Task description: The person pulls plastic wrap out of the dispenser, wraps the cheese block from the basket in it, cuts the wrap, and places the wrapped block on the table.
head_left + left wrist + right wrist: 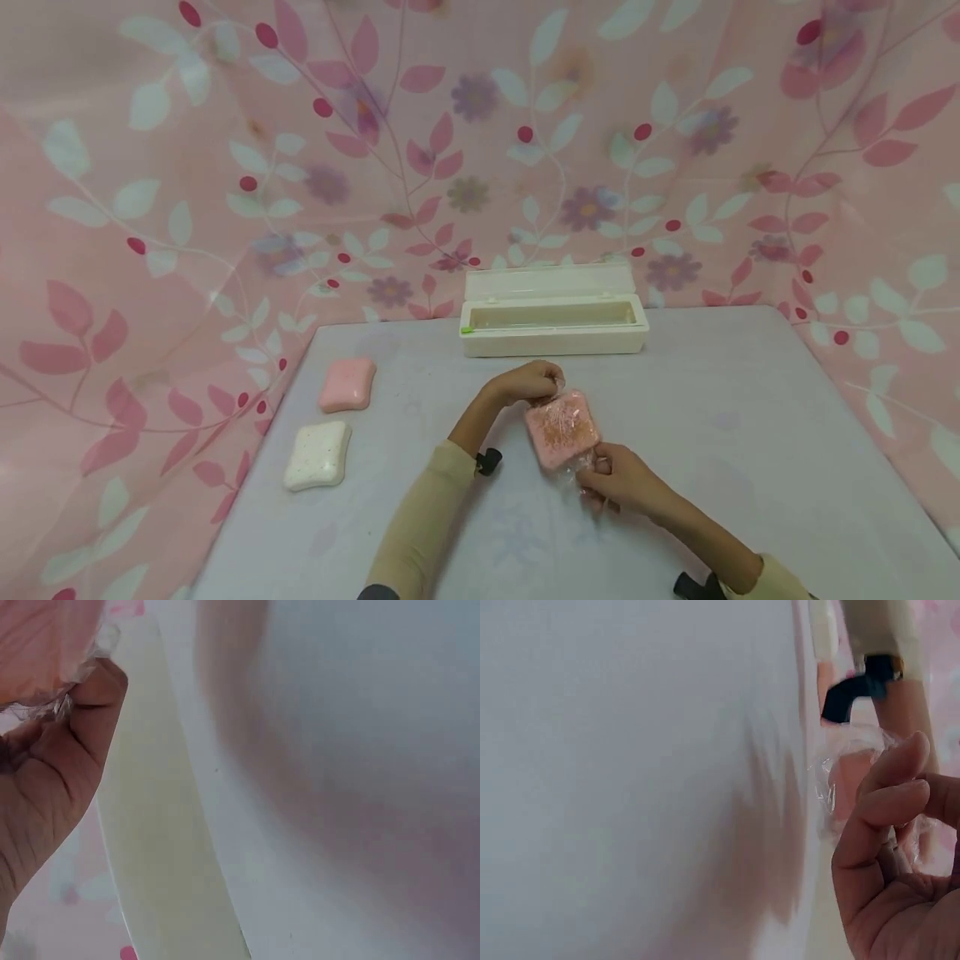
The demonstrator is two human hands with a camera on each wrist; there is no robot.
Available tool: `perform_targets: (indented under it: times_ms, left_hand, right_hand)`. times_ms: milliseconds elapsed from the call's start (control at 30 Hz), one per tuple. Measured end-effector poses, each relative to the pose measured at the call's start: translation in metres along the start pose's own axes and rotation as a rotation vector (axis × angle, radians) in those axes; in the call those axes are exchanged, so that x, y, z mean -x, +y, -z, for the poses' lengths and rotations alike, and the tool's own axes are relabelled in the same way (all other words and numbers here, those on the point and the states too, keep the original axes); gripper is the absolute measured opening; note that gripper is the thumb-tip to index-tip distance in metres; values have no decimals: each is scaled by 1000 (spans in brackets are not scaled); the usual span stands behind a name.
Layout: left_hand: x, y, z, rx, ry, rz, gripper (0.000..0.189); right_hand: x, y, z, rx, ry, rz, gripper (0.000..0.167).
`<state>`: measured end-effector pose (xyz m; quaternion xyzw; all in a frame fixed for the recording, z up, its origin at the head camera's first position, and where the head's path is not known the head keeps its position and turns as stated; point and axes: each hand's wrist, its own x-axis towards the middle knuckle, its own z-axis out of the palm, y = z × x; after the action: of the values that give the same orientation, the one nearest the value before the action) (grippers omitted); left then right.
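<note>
A pink, rounded-square bar that looks like soap (562, 429), orange-brown in its middle, is wrapped in clear crinkled plastic. My left hand (530, 382) pinches the wrap at the bar's far corner. On the near right side, my right hand (624, 482) grips the other loose end of the wrap (577, 471). The bar tilts between both hands, over the table. The left wrist view shows the left fingers bunching the film against the bar (45, 645). In the right wrist view, film (829, 780) sticks out past the curled right fingers (889, 806).
Behind the hands stands a long white box (555, 340) with its lid (550, 282) raised. A plain pink bar (348, 384) and a speckled white bar (318, 455) lie at the left of the white-covered table (750, 417). A floral curtain (480, 167) hangs behind.
</note>
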<state>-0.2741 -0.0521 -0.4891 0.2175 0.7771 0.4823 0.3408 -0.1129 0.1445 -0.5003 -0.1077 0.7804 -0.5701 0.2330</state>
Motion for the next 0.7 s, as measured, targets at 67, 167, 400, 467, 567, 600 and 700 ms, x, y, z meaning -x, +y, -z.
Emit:
perform_targets:
  times_ms: [67, 167, 400, 467, 567, 600, 700]
  left_hand:
    - [-2, -1, -7, -39, -62, 24, 13]
    - [-5, -2, -17, -115, -117, 56, 15]
    - [-5, -6, -31, -244, -87, 32, 15]
    - [-3, -6, -31, -283, -66, 5, 14]
    - [1, -4, -29, -332, -35, -31, 17]
    - [4, -3, -29, -351, -24, -36, 21]
    - [17, -1, -28, -420, 25, -58, 33]
  right_hand:
    - [5, 4, -7, -12, -19, -42, 19]
    - [9, 10, -16, -24, -47, -93, 23]
    - [13, 20, -25, -61, -91, -122, 40]
    - [14, 22, -23, -74, -110, -109, 42]
    - [14, 23, -18, -78, -176, -72, 41]
    - [14, 22, -16, -50, -205, -48, 40]
    - [19, 16, -11, 111, -250, 23, 42]
